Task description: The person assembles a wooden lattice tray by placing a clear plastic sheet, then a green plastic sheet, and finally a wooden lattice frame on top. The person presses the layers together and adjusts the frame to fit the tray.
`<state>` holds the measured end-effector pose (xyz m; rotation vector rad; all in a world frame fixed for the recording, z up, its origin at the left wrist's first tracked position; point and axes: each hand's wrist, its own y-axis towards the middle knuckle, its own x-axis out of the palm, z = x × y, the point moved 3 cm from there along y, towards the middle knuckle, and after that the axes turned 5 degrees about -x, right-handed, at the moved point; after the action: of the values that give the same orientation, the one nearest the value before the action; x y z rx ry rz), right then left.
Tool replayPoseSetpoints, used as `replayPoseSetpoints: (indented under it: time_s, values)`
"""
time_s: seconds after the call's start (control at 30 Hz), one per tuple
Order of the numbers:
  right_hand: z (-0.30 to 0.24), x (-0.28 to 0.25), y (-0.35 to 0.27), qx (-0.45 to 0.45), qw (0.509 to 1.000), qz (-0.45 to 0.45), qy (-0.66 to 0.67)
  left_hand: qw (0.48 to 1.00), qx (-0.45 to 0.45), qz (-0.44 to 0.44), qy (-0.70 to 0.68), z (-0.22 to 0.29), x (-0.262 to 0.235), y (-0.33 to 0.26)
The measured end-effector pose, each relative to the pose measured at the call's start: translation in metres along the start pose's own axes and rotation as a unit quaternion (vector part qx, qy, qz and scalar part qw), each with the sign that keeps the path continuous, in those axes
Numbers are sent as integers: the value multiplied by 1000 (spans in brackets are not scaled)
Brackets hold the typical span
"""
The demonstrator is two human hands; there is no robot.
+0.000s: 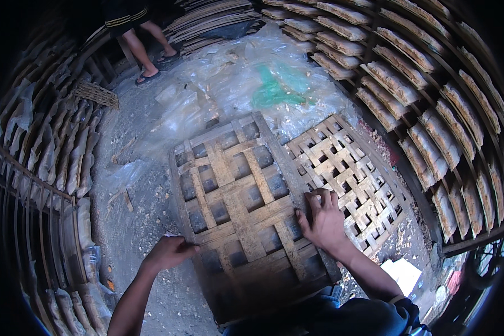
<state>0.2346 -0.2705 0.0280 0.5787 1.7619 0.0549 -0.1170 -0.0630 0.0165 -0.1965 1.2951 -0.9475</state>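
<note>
A wooden tray with a wide bamboo lattice lies tilted in front of me, its near end close to my body. My left hand has its fingers closed at the tray's left edge, the thumb lying along the rim. On the opposite side, my right hand curls round the right edge with bent fingers. Part of each grip is hidden. Just right of this tray a second, more tightly woven bamboo tray lies flat, partly behind my right hand and forearm.
Racks of plastic-wrapped slabs rise on the right; similar stacked layers line the left. Crumpled clear plastic sheets with a green patch cover the far floor. Another person's legs stand at the back left. White paper lies near right.
</note>
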Motion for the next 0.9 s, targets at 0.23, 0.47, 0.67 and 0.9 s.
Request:
replayPoseSetpoints:
  time_s: [0.23, 0.47, 0.67, 0.9]
  values:
    - [51, 2, 10, 109, 956, 47, 268, 988, 59, 139, 38, 17, -46, -7]
    - [178, 33, -2, 115, 990, -72, 23, 944, 149, 282, -82, 52, -82, 29]
    - [243, 41, 34, 141, 980, -132, 52, 885, 250, 233, -317, 116, -77, 85]
    - [284, 73, 125, 123, 970, -195, -73, 838, 507, 202, -7, 334, -6, 74]
